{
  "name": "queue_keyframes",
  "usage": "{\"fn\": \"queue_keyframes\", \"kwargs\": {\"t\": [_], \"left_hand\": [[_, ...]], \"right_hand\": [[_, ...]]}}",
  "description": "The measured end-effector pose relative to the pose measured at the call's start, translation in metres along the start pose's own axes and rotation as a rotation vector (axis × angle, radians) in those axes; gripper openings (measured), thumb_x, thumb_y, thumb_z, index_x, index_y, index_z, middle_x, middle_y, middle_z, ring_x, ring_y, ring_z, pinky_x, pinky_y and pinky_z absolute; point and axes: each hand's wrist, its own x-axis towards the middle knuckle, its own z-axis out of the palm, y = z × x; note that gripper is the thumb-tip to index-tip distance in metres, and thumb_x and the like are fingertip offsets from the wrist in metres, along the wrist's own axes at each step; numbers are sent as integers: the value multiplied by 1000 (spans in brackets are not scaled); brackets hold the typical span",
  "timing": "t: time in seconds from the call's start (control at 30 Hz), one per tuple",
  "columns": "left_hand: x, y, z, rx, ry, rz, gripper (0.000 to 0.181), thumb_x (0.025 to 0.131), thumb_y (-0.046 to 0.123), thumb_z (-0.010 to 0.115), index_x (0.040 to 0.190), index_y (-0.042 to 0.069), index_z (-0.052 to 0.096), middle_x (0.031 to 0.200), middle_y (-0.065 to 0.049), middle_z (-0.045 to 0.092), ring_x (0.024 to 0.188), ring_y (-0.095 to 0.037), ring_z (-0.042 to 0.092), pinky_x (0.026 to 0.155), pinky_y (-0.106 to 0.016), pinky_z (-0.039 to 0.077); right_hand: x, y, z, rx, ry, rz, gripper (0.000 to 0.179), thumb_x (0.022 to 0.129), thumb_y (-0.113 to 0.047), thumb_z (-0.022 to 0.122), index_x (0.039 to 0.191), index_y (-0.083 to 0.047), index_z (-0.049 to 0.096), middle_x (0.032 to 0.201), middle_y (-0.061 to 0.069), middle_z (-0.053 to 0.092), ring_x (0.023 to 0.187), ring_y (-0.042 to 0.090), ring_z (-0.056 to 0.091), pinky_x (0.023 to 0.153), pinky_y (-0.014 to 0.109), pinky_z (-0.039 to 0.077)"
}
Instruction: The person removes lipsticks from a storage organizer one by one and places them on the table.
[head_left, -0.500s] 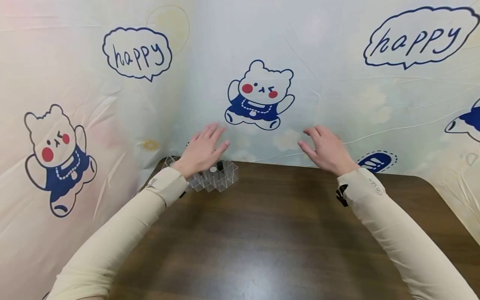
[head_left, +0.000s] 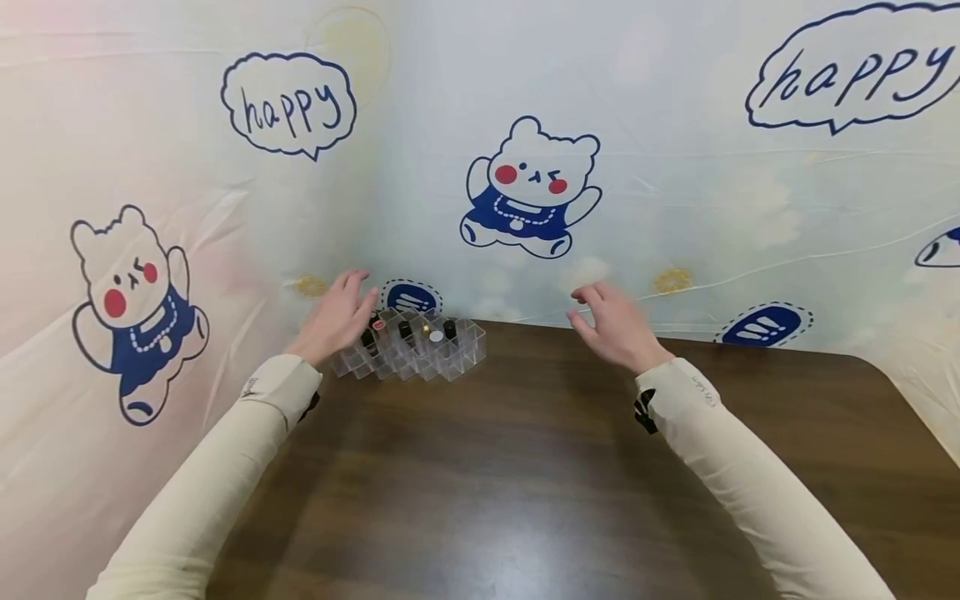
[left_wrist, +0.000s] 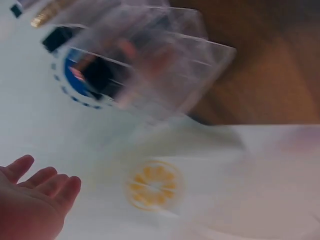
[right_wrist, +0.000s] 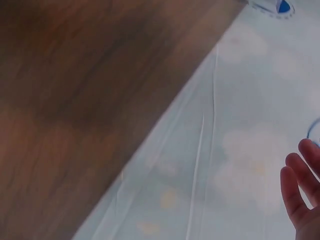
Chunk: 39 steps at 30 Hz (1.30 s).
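Observation:
A clear plastic organizer (head_left: 420,364) with zigzag compartments stands at the back left of the table. Several small tubes or bottles, one with a black cap (head_left: 450,327), poke up from it; they look like lipsticks. My left hand (head_left: 335,317) hovers by its left end with loosely bent fingers, holding nothing. In the left wrist view the organizer (left_wrist: 200,55) is blurred and apart from the fingertips (left_wrist: 72,186). My right hand (head_left: 617,327) is raised over the table's back edge, its fingers relaxed and nothing in them.
The brown wooden table (head_left: 510,467) reaches back to a pale printed curtain (head_left: 660,150) with bear drawings and "happy" bubbles. This cloth hangs close along the back and left edges.
My left hand has moved left and slightly down, uncovering the organizer and its contents. My right hand has shifted left and a little lower. The head view has turned slightly left.

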Motion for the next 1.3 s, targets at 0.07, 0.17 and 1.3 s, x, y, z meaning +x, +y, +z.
{"fn": "queue_keyframes", "kwargs": {"t": [0.07,0.17,1.3], "left_hand": [[-5,-11,1,27,-6,-6,63,104,40,27,149,-5,25,156,-28,19,142,-46,24,117,-58,20],[-10,-26,1,76,-23,-2,61,105,36,28,148,-7,25,156,-30,17,143,-47,19,118,-58,17],[-28,-74,34,190,-312,-18,125,74,62,72,152,-7,3,159,-28,4,147,-44,7,114,-65,16]], "right_hand": [[0,-4,10,9,13,-29,31,97,-27,55,114,-3,60,110,14,62,98,31,59,85,45,51],[0,-10,21,25,23,-52,28,97,-24,54,112,-3,62,106,13,63,94,28,61,82,43,52],[25,-88,106,207,-471,77,73,99,-39,49,156,-12,13,164,11,5,149,34,16,119,48,24]]}}
